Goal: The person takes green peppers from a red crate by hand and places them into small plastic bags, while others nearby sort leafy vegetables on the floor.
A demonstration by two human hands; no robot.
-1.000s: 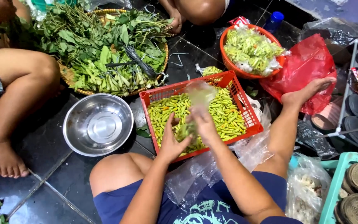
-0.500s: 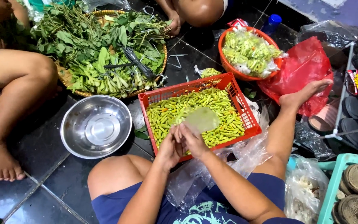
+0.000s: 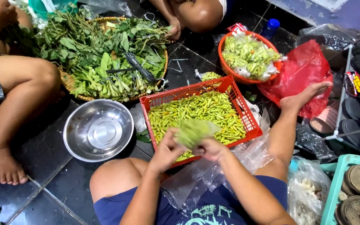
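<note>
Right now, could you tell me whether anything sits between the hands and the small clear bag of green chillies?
Nothing visible does. The left hand and right hand both grip the small bag of chillies directly, above the near edge of the red crate of green chillies.

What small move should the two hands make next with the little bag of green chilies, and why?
Probably twist or tie the bag's mouth shut. The left hand and right hand hold a small clear bag of green chilies between them above the red basket, and it looks filled. Similar filled bags lie in the orange bowl, which suggests the bag goes there afterwards.
</note>
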